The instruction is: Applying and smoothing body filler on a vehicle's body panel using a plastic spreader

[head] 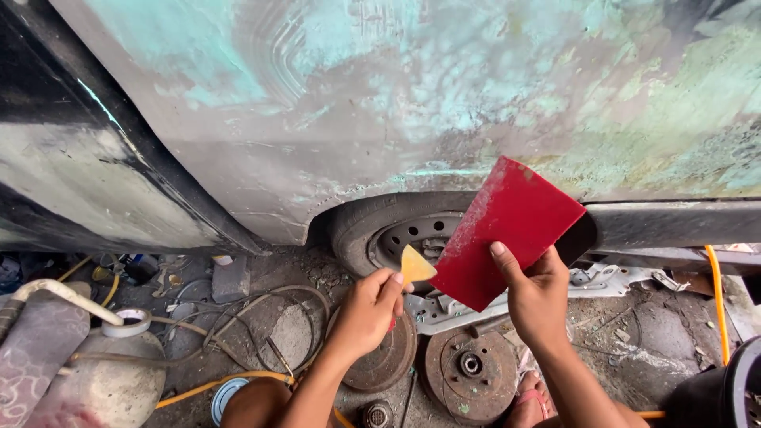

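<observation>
My right hand (537, 295) holds a red rectangular board (507, 230) by its lower edge, tilted up in front of the car's wheel arch. My left hand (367, 311) pinches a small yellow spreader (414, 267) whose edge touches the left side of the red board. Both hands are raised before a car body panel (396, 103) covered in grey and pale green filler. Below the panel, a tyre with a dark steel wheel (404, 234) shows behind the board.
Two rusty brake discs (469, 364) lie on the dirty ground below my hands. A roll of tape (127, 321) sits on a pale tank at lower left. Orange hose (717, 301) runs at right, cables coil at centre-left, and a black bucket (725, 392) stands at lower right.
</observation>
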